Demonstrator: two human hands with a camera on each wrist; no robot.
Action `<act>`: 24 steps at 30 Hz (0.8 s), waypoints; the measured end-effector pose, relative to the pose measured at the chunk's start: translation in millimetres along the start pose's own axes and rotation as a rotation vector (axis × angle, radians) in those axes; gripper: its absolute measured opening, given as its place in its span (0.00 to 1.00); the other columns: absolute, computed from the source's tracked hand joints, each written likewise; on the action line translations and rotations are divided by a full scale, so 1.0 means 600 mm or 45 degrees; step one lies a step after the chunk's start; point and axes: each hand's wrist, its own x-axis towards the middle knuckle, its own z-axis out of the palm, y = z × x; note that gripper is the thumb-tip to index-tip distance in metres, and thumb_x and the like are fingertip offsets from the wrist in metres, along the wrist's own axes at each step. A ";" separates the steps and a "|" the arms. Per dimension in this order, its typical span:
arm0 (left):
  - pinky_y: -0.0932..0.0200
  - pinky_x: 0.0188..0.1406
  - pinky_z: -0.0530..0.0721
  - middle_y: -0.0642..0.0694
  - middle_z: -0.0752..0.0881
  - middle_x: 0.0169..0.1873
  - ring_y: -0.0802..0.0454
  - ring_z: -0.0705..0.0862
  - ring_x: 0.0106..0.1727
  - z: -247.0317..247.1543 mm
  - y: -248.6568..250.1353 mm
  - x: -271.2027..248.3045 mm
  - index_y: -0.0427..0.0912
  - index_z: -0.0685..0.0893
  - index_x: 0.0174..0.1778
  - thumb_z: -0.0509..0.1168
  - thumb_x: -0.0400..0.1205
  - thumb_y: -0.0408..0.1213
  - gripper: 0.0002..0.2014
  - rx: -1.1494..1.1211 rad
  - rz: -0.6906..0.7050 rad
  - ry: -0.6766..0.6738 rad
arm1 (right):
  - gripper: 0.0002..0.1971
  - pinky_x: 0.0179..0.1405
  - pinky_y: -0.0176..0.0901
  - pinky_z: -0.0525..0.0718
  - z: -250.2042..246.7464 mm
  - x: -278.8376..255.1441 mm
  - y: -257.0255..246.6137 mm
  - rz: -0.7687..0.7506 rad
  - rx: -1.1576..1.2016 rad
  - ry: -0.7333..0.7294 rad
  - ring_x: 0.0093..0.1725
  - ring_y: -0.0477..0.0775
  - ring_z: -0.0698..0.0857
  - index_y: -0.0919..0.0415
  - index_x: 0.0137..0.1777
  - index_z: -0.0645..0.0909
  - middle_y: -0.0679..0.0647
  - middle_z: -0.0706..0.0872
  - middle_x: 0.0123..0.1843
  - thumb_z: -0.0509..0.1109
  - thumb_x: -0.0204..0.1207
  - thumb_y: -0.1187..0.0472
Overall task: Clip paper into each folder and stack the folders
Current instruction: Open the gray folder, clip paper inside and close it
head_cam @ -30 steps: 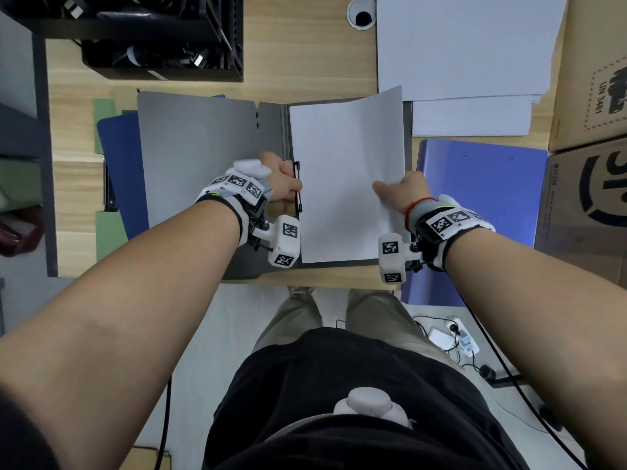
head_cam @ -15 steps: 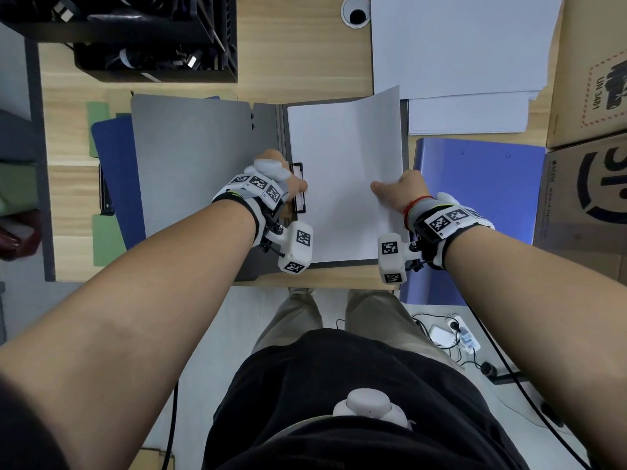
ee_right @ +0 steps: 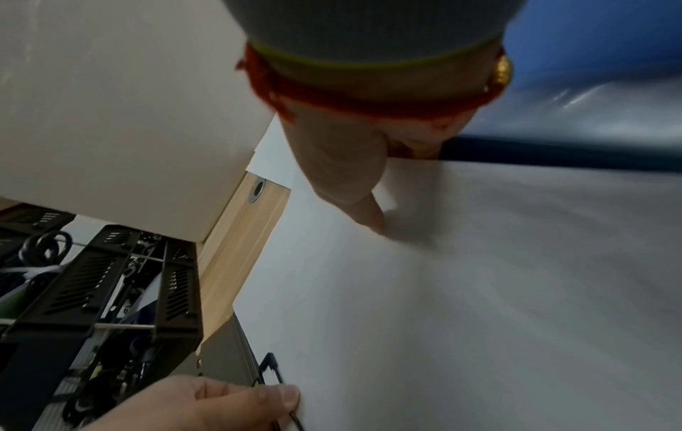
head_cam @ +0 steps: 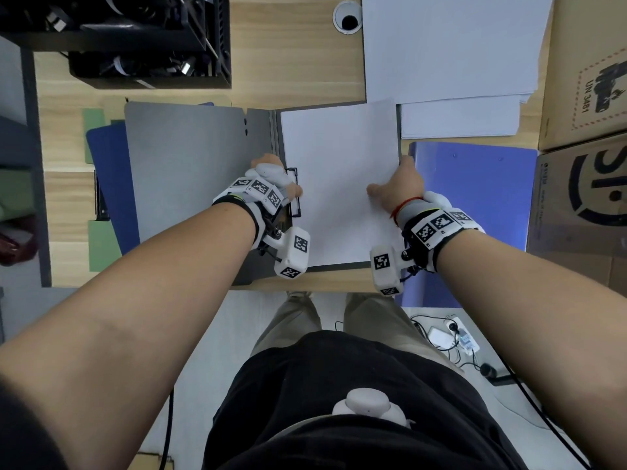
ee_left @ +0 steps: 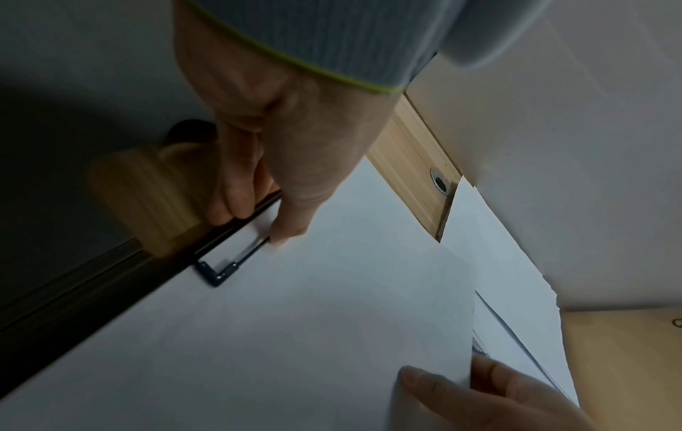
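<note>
An open grey folder (head_cam: 190,171) lies on the desk with a white sheet of paper (head_cam: 339,184) on its right half. My left hand (head_cam: 278,184) sits at the spine. Its thumb (ee_left: 291,224) and curled fingers (ee_left: 236,204) hold the black wire clip (ee_left: 218,277) at the paper's left edge. My right hand (head_cam: 397,188) pinches the paper's right edge, with the thumb (ee_right: 354,198) on top and the fingers beneath. The sheet's left edge lies right at the clip (ee_right: 271,367); whether it is under the clip I cannot tell.
A blue folder (head_cam: 475,184) lies just right of the grey one. A stack of white paper (head_cam: 448,45) is at the back right, with cardboard boxes (head_cam: 583,79) beyond it. A black organiser (head_cam: 135,39) stands at the back left. Blue (head_cam: 105,164) and green (head_cam: 101,245) folders stick out under the grey flap.
The paper has slid a little left toward the clip and lies flatter. My left hand has closed over the clip. The right hand keeps its hold on the paper's edge.
</note>
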 end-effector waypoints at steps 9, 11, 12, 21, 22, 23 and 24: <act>0.54 0.43 0.78 0.48 0.70 0.27 0.49 0.75 0.32 -0.010 -0.043 -0.005 0.35 0.85 0.56 0.76 0.72 0.49 0.24 0.120 -0.028 0.002 | 0.32 0.65 0.44 0.78 0.013 0.002 -0.021 -0.249 -0.111 0.040 0.62 0.56 0.74 0.51 0.73 0.74 0.57 0.68 0.69 0.75 0.68 0.65; 0.52 0.46 0.81 0.48 0.71 0.28 0.46 0.78 0.38 -0.022 -0.047 0.001 0.36 0.85 0.56 0.77 0.70 0.51 0.26 0.099 -0.020 0.045 | 0.28 0.62 0.43 0.81 0.019 -0.001 -0.025 -0.273 -0.192 -0.032 0.63 0.55 0.74 0.46 0.71 0.78 0.55 0.69 0.67 0.73 0.71 0.64; 0.50 0.48 0.83 0.48 0.73 0.29 0.45 0.79 0.42 -0.034 -0.052 0.002 0.36 0.86 0.57 0.77 0.69 0.53 0.27 0.093 -0.021 0.084 | 0.26 0.62 0.45 0.81 0.023 -0.004 -0.029 -0.262 -0.250 -0.034 0.65 0.57 0.73 0.44 0.70 0.79 0.54 0.68 0.67 0.72 0.71 0.63; 0.36 0.65 0.69 0.32 0.70 0.73 0.32 0.68 0.74 -0.155 -0.128 -0.008 0.43 0.71 0.68 0.51 0.81 0.31 0.19 0.149 -0.451 1.010 | 0.30 0.64 0.61 0.80 0.037 -0.010 -0.064 -0.048 -0.552 -0.073 0.68 0.66 0.71 0.38 0.69 0.71 0.58 0.66 0.72 0.74 0.68 0.56; 0.35 0.65 0.69 0.32 0.71 0.72 0.31 0.69 0.73 -0.160 -0.142 -0.012 0.44 0.71 0.68 0.44 0.80 0.31 0.22 0.140 -0.478 1.011 | 0.30 0.65 0.61 0.80 0.039 -0.011 -0.066 -0.044 -0.550 -0.081 0.68 0.66 0.72 0.39 0.70 0.71 0.58 0.66 0.72 0.74 0.68 0.56; 0.36 0.64 0.70 0.32 0.74 0.69 0.31 0.72 0.70 -0.171 -0.157 -0.023 0.44 0.70 0.67 0.43 0.79 0.33 0.22 0.085 -0.483 0.978 | 0.30 0.65 0.61 0.80 0.040 -0.017 -0.071 -0.041 -0.556 -0.094 0.67 0.67 0.72 0.40 0.70 0.70 0.58 0.65 0.72 0.73 0.68 0.56; 0.38 0.61 0.72 0.33 0.77 0.65 0.32 0.75 0.66 -0.184 -0.160 -0.034 0.45 0.69 0.66 0.49 0.79 0.38 0.19 0.000 -0.536 0.928 | 0.31 0.65 0.61 0.80 0.039 -0.015 -0.072 -0.028 -0.548 -0.109 0.66 0.67 0.73 0.40 0.71 0.70 0.57 0.65 0.72 0.72 0.67 0.55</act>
